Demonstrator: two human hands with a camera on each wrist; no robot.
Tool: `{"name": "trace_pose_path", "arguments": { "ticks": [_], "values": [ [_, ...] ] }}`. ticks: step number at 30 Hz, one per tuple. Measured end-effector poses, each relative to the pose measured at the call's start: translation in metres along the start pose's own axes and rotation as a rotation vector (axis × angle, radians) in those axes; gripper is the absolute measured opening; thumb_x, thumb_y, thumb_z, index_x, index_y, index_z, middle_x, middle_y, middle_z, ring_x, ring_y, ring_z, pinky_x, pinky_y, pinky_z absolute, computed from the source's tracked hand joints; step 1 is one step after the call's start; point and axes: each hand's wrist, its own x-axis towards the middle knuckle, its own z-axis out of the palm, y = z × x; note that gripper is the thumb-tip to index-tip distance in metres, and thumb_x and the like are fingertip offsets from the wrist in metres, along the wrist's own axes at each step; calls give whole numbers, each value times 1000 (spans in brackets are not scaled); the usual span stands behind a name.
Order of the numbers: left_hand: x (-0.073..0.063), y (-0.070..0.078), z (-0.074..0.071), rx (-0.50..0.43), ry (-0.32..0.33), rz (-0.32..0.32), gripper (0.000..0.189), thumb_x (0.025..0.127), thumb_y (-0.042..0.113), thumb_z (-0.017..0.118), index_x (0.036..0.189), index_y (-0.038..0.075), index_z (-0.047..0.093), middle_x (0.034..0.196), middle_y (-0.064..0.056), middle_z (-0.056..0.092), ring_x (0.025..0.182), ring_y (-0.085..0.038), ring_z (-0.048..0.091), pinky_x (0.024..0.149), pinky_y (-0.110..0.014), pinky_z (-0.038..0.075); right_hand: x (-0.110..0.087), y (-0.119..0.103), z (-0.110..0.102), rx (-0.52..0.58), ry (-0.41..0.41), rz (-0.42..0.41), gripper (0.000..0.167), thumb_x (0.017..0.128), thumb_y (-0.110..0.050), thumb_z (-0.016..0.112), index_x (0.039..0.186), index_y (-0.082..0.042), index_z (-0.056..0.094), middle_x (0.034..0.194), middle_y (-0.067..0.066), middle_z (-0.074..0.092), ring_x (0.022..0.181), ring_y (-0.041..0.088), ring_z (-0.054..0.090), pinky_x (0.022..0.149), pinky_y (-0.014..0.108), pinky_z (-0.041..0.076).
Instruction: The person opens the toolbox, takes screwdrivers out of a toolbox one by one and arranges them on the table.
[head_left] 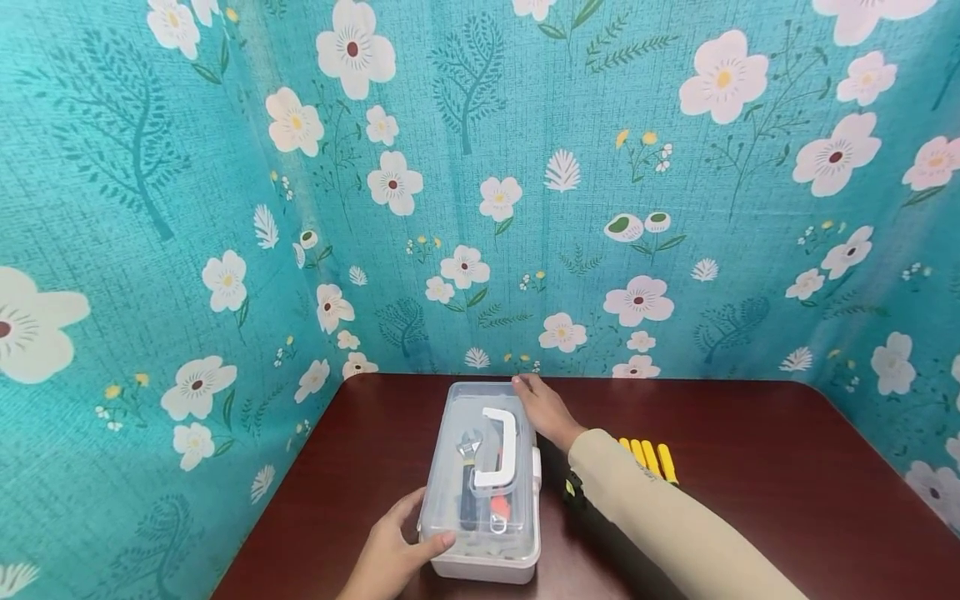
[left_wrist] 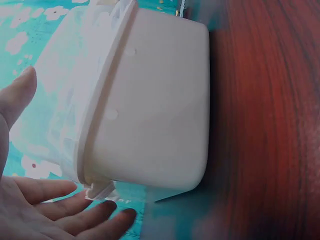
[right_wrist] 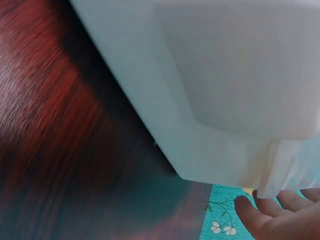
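Observation:
A toolbox [head_left: 483, 572] with a white base and a clear lid [head_left: 463, 408] stands on the table, its white carry handle [head_left: 508, 454] on top. Through the lid show an adjustable wrench [head_left: 468, 492] with a dark grip and a red item [head_left: 499, 507] with a metal ring. My left hand [head_left: 393, 542] is at the near left corner, thumb over the lid edge. Its fingers [left_wrist: 90, 217] spread loosely beside a side latch [left_wrist: 100, 190]. At the far right corner is my right hand [head_left: 546, 408], its fingers [right_wrist: 245, 212] loosely bent by the box edge [right_wrist: 270, 172].
Several yellow handles [head_left: 648, 458] lie to the right of the toolbox, partly behind my right sleeve [head_left: 667, 525]. A dark object [head_left: 573, 492] sits under that forearm, mostly hidden. A blue flowered curtain [head_left: 570, 250] surrounds the dark red table [head_left: 765, 467].

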Motion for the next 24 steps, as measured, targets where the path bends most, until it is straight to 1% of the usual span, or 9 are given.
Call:
{"name": "trace_pose_path", "arguments": {
  "ticks": [4,7,11,14,16,19,23,24],
  "values": [
    [0,-2,2,-41,-12,40,78,78,35,83,139,-1,49,136,-19,52,104,-22,62,81,-31,53,2,1,2,52,-42,32,65,102,-54,36,145,-7,41,143,13,46,133,31,40,107,53,30],
    [1,-3,2,-60,1,79,75,77,32,83,136,-1,52,140,-19,49,107,-22,61,83,-30,52,3,3,3,74,-50,42,64,102,-53,38,145,-5,42,142,14,47,133,32,41,107,53,30],
    [3,-6,2,-98,24,117,71,75,27,86,132,-2,56,137,-18,51,109,-22,60,84,-28,51,3,6,2,94,-64,50,66,101,-53,39,145,-4,41,143,15,46,133,33,40,108,54,29],
    [4,-8,1,-133,20,140,70,74,25,87,131,-3,57,136,-18,52,107,-21,61,83,-28,51,1,6,0,109,-86,59,70,100,-56,39,147,-3,39,145,15,44,135,33,37,109,54,26],
    [5,-10,-1,-138,18,150,70,74,23,87,131,-3,57,136,-19,52,105,-21,62,82,-29,52,-1,5,-1,109,-92,56,72,100,-57,38,148,-3,37,146,15,42,137,33,35,109,54,25],
    [7,-13,-6,-103,35,162,68,73,24,88,130,0,59,134,-16,54,107,-21,62,81,-28,52,-4,5,-3,94,-83,43,73,100,-57,38,148,-3,37,147,16,42,137,34,35,110,53,25],
    [10,-14,-13,15,80,166,65,70,33,88,125,5,65,129,-11,60,111,-21,59,82,-30,53,-11,8,-8,70,-74,33,73,99,-58,39,147,-3,38,146,16,42,136,33,37,109,53,27],
    [10,-14,-14,36,90,164,64,70,35,88,124,7,66,127,-9,61,110,-21,60,82,-31,53,-13,9,-10,70,-69,33,72,99,-58,40,147,-3,39,146,15,43,135,32,37,109,52,28]
  ]
}}
